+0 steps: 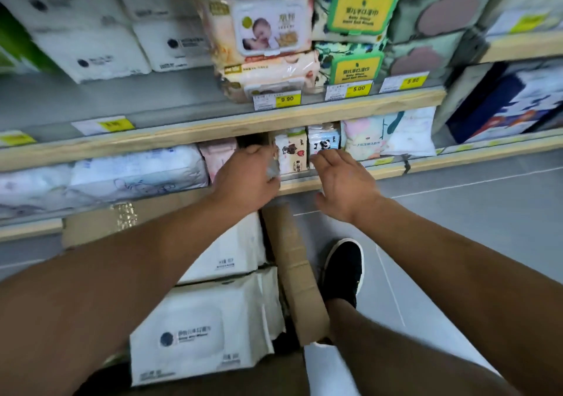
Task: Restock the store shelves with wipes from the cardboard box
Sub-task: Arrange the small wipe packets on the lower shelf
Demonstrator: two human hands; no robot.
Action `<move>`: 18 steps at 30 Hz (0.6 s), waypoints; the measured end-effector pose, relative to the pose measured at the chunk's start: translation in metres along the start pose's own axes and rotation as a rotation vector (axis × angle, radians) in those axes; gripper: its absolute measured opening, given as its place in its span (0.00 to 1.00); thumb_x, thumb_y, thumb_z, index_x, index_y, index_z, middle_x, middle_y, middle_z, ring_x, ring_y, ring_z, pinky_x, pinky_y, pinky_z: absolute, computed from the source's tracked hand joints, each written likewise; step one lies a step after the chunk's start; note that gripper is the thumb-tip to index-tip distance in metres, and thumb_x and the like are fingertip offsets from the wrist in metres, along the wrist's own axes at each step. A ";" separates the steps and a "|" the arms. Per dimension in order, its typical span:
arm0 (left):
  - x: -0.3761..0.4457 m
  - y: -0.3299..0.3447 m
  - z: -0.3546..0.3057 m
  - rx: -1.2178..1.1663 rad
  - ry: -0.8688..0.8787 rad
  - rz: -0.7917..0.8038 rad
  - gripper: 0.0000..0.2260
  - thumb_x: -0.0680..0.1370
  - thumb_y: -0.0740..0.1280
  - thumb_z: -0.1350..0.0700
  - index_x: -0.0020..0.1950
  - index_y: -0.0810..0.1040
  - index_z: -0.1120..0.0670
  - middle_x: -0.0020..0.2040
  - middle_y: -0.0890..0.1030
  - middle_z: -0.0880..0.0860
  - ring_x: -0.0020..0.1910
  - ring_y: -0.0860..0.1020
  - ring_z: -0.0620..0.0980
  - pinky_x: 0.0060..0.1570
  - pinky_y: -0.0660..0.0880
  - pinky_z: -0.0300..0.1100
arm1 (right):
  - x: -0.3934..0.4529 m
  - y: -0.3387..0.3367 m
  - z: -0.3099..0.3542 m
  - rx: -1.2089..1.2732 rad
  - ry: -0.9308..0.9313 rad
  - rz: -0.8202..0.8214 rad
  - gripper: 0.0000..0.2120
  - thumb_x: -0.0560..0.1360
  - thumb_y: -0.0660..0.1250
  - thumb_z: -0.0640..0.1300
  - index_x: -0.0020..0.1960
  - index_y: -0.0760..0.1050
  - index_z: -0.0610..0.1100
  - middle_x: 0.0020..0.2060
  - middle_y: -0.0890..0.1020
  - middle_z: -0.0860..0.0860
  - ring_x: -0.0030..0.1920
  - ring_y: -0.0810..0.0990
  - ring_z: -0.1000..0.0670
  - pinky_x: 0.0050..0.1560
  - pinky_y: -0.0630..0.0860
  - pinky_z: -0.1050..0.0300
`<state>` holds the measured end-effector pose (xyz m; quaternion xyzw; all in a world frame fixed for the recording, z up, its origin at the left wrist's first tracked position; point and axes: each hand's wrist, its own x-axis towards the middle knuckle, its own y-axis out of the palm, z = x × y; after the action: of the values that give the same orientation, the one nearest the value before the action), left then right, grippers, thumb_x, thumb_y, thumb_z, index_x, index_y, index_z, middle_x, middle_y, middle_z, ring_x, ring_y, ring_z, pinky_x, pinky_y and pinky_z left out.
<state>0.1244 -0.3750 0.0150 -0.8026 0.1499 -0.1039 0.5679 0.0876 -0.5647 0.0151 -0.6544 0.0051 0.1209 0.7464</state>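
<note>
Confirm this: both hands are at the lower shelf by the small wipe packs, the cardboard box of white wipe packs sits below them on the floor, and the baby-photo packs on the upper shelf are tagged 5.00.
One detail is wrong. In the head view the tag under the baby-photo packs reads 9.90; the 5.00 tag sits under the green packs beside them. The rest stands.

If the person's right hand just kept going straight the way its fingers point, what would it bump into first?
Most likely the small panda-print wipes pack standing on the lower shelf. The right hand is open, its fingertips reaching toward that pack's lower front. Depth is hard to judge here, so they may already be touching it.
</note>
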 end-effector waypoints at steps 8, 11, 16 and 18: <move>-0.112 -0.074 0.046 -0.010 -0.009 -0.031 0.24 0.73 0.68 0.51 0.68 0.72 0.54 0.65 0.76 0.56 0.61 0.74 0.59 0.60 0.71 0.48 | -0.053 -0.042 0.106 0.019 -0.111 -0.028 0.30 0.74 0.65 0.50 0.73 0.61 0.44 0.69 0.67 0.46 0.70 0.63 0.42 0.70 0.63 0.50; -0.154 -0.090 0.078 0.000 -0.046 -0.058 0.24 0.73 0.69 0.50 0.69 0.71 0.52 0.66 0.75 0.52 0.64 0.72 0.56 0.61 0.71 0.47 | -0.062 -0.044 0.148 0.006 -0.172 -0.013 0.29 0.75 0.64 0.50 0.73 0.62 0.44 0.68 0.68 0.46 0.69 0.64 0.43 0.68 0.63 0.52; -0.208 -0.106 0.133 -0.036 -0.150 -0.064 0.26 0.73 0.66 0.47 0.70 0.70 0.49 0.69 0.72 0.53 0.68 0.70 0.57 0.61 0.72 0.54 | -0.058 -0.031 0.218 -0.003 -0.271 0.012 0.28 0.75 0.65 0.50 0.72 0.64 0.42 0.66 0.69 0.45 0.67 0.66 0.40 0.66 0.68 0.48; -0.224 -0.108 0.156 -0.047 -0.194 -0.059 0.25 0.73 0.67 0.49 0.70 0.70 0.51 0.69 0.73 0.53 0.67 0.70 0.56 0.61 0.72 0.52 | -0.053 -0.024 0.245 0.000 -0.304 0.031 0.28 0.74 0.65 0.49 0.71 0.64 0.43 0.66 0.69 0.45 0.67 0.66 0.41 0.67 0.66 0.50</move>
<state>-0.0190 -0.1232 0.0654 -0.8261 0.0727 -0.0390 0.5575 0.0034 -0.3372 0.0830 -0.6282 -0.0981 0.2301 0.7367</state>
